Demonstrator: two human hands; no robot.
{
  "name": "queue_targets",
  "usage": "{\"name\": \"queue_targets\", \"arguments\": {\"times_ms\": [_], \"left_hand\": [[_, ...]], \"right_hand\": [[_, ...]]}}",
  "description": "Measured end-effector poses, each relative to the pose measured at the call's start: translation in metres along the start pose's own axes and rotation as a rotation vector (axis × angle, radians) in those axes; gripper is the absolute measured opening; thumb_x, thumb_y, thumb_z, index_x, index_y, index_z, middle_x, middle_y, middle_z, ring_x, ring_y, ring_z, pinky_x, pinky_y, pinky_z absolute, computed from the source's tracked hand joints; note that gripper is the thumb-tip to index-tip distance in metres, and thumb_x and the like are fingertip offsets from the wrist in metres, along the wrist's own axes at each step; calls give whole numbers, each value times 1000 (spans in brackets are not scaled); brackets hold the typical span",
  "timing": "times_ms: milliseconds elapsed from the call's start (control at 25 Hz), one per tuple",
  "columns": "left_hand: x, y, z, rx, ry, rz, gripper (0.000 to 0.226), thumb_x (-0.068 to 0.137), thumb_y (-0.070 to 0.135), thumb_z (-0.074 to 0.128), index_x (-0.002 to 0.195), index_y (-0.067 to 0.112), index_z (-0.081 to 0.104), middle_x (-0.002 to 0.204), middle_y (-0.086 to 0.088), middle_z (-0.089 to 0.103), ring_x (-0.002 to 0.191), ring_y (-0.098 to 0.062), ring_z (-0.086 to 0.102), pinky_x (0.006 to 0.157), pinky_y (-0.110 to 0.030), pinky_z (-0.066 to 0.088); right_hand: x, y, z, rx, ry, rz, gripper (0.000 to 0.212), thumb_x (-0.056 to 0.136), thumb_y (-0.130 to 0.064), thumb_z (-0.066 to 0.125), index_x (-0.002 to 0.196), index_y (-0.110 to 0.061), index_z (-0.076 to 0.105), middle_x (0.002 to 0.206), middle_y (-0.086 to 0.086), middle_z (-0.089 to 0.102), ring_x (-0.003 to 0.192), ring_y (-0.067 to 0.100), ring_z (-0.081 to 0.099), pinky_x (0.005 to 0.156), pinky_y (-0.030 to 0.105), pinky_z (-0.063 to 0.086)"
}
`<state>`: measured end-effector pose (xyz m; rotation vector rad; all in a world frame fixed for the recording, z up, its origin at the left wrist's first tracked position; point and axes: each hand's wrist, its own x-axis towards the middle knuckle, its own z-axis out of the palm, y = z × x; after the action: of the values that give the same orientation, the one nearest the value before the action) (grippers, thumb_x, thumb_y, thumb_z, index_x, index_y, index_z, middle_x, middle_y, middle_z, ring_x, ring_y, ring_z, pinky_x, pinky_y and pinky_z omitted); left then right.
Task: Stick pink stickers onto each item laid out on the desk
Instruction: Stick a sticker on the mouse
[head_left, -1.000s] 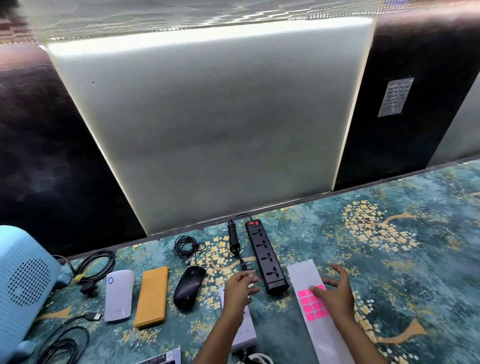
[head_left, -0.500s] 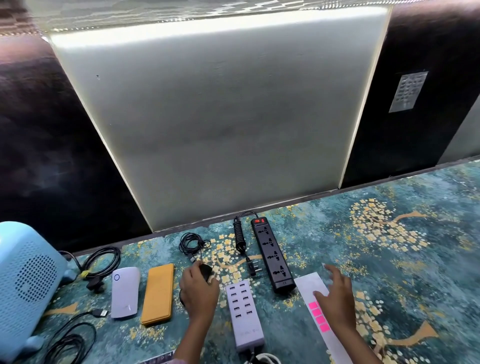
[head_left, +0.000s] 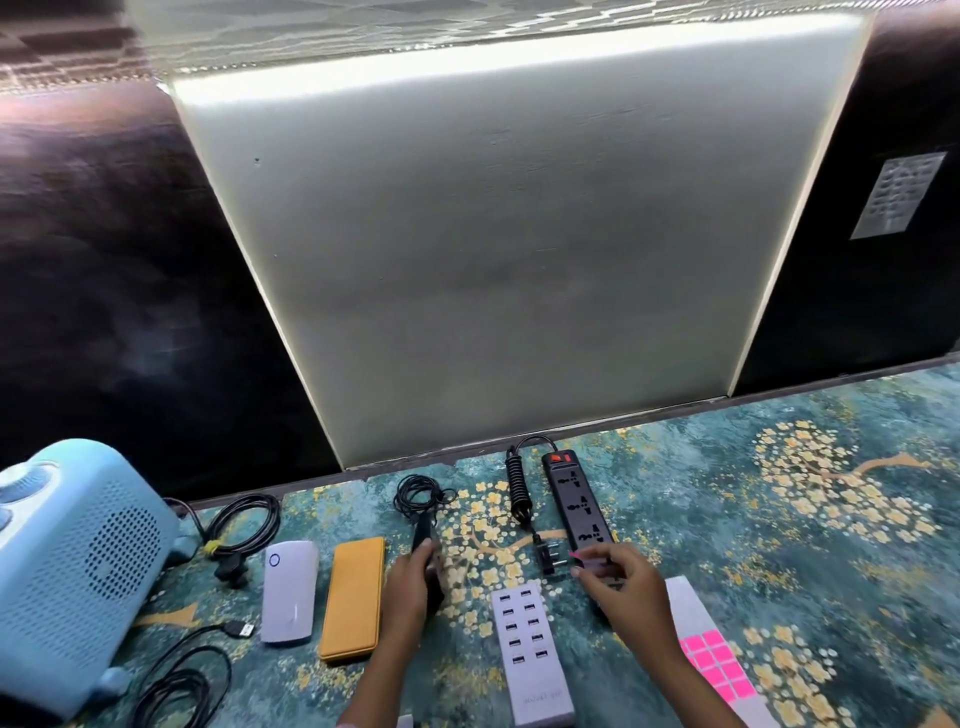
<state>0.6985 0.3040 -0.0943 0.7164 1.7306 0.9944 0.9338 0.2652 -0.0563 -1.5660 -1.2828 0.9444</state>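
My left hand (head_left: 408, 584) grips the black mouse (head_left: 422, 532), which looks tipped up off the desk and is partly hidden by my fingers. My right hand (head_left: 621, 584) hovers over the near end of the black power strip (head_left: 574, 496) and pinches a small pink sticker (head_left: 577, 555) at its fingertips. The sticker sheet (head_left: 719, 667), with several pink squares on it, lies to the right of that hand. A grey USB charging hub (head_left: 530, 652) lies between my two arms. An orange case (head_left: 353, 597) and a white power bank (head_left: 290, 592) sit left of the mouse.
A light blue heater-like appliance (head_left: 67, 561) stands at the far left with coiled black cables (head_left: 244, 519) beside it. Another cable coil (head_left: 421, 496) lies behind the mouse. The power strip's plug (head_left: 550, 558) rests by its cord. A wall panel (head_left: 493, 249) rises behind the teal patterned desk (head_left: 779, 545).
My left hand moved from the USB hub to the mouse and took hold of it. My right hand left the sticker sheet with a pink sticker and moved left over the power strip.
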Motion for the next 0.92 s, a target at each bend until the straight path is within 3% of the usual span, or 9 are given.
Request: {"name": "queue_targets", "arguments": {"times_ms": [80,240,360,520,760,920], "left_hand": [[-11,6,-2,-562,-167,-230,34,95,29,42,111,0,51,91,-22,60,72,-34,58,50,-33,55],[-30,-6,-3,-912,-317,-353,42,95,30,34,104,-5,56,86,-27,66,68,-38,63,49,-37,57],[-40,-19,0,-937,-345,-402,44,97,30,31,95,-3,60,69,-22,72,55,-32,67,59,-39,55],[-41,-26,3,-929,-331,-363,34,96,18,33,104,-3,59,75,-21,73,69,-33,68,71,-43,56],[-40,-26,4,-866,-332,-300,28,97,6,32,103,2,58,81,-18,73,82,-32,61,70,-40,56],[-37,-29,3,-834,-340,-312,27,95,2,32,110,2,56,83,-17,73,78,-31,65,63,-38,59]], "right_hand": [[3,-11,16,32,-102,-20,20,73,-7,73,68,-25,67,74,-2,70,68,4,64,60,12,51],[6,-27,57,62,-269,-12,19,73,-9,73,64,-24,67,55,-7,65,57,2,61,57,17,49],[11,-26,86,44,-280,43,23,70,-9,76,59,-26,65,46,-10,61,50,1,57,52,15,46],[18,-25,105,17,-236,119,27,67,-10,79,54,-28,63,50,-16,60,46,-5,55,45,3,41],[25,-28,114,-58,-238,128,26,67,-13,78,55,-30,62,55,-12,61,54,3,57,45,4,40],[27,-28,119,-123,-288,134,29,68,-16,78,52,-35,61,55,-16,60,58,5,58,49,7,40]]}}
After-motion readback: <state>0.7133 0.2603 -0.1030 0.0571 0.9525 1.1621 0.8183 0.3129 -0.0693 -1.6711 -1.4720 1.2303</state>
